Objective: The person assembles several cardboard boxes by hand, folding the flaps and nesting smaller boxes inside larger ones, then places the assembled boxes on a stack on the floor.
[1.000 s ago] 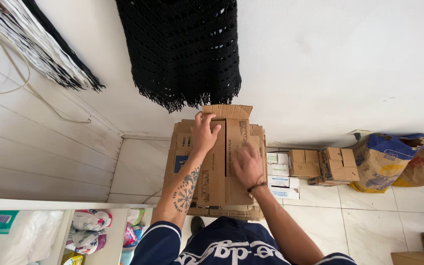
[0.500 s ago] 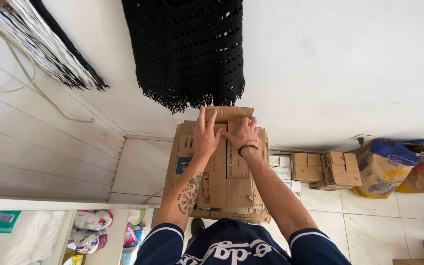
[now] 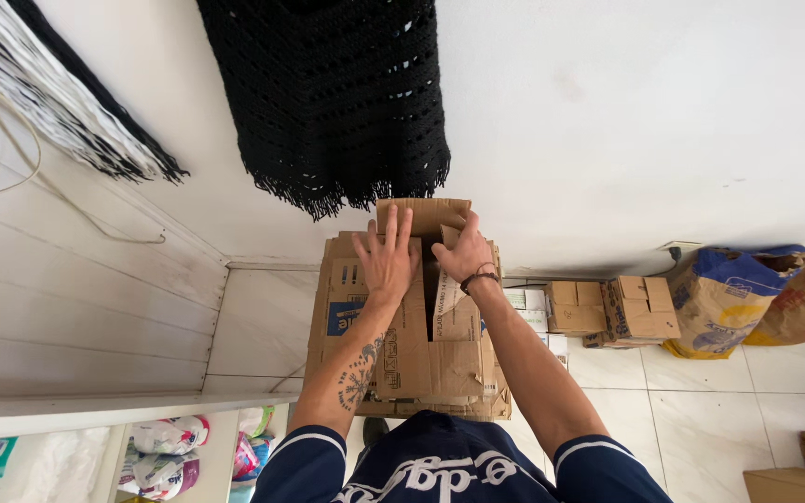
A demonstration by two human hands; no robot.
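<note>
A big brown cardboard box [image 3: 337,307] stands in front of me against the white wall, its top flaps partly folded. My left hand [image 3: 387,256] lies flat with spread fingers on the left top flap. My right hand [image 3: 463,250], with a dark band on the wrist, grips the edge of the far flap [image 3: 421,212], which stands up by the wall. Between the flaps a dark gap shows.
A black fringed knitted cloth [image 3: 337,93] hangs on the wall above the box. Small cardboard boxes [image 3: 640,307] and a blue and yellow sack [image 3: 724,293] sit on the tiled floor at right. White shelves with packets [image 3: 165,456] are at lower left.
My right hand moved up from the box's middle to the far flap. My left hand slid slightly and stays flat on the left flap. The view tilted a little.
</note>
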